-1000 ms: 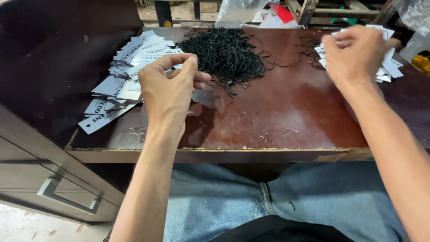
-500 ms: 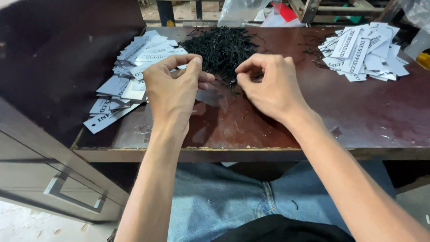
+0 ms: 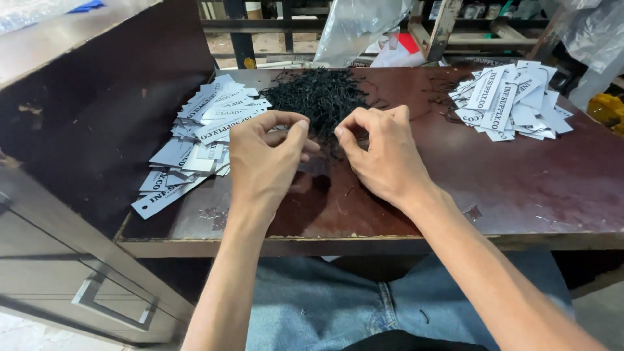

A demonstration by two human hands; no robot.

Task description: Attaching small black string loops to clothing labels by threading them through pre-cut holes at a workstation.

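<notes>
My left hand [image 3: 263, 162] is curled, thumb and forefinger pinched together, holding a grey paper tag [image 3: 316, 166] that pokes out to the right beneath the fingers. A few centimetres to its right, my right hand [image 3: 383, 156] pinches a thin black string at the near edge of a heap of black strings [image 3: 323, 93]. The string itself is barely visible between the fingertips. Both hands hover over the red-brown tabletop [image 3: 507, 188], just in front of the heap.
A loose spread of white printed tags [image 3: 201, 127] lies left of the heap, and a second pile of tags [image 3: 513, 97] sits at the far right. A dark cabinet [image 3: 78, 123] with a drawer handle stands at the left. Plastic bags and shelving are behind the table.
My right hand came back from the right-hand tag pile to the string heap and now pinches at its near edge. The left hand stayed nearly still with its tag.
</notes>
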